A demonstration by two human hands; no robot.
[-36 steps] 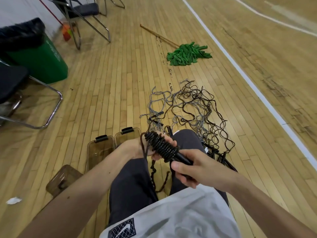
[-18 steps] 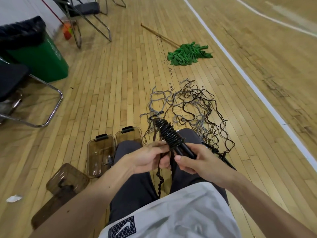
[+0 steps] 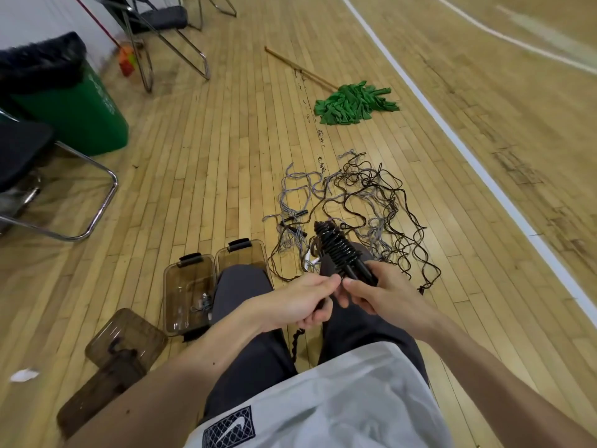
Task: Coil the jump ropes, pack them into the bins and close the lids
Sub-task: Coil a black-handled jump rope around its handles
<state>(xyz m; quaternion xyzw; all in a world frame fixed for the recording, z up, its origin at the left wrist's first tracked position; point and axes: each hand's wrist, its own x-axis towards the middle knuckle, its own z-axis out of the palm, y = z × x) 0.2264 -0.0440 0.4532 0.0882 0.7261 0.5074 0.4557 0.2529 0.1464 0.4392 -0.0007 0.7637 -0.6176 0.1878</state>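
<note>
— What's on the floor?
— A tangle of black and grey jump ropes beyond the knees, with two open brown bins to its left.
— And the coiled one?
— A black jump rope, wound in tight ridged turns round its handles, is held above the knees. The right hand grips the handles, and the left hand clutches its twisted tail.

I'm in a gym: hardwood floor with white court lines, folding chairs, green bin, mop.
</note>
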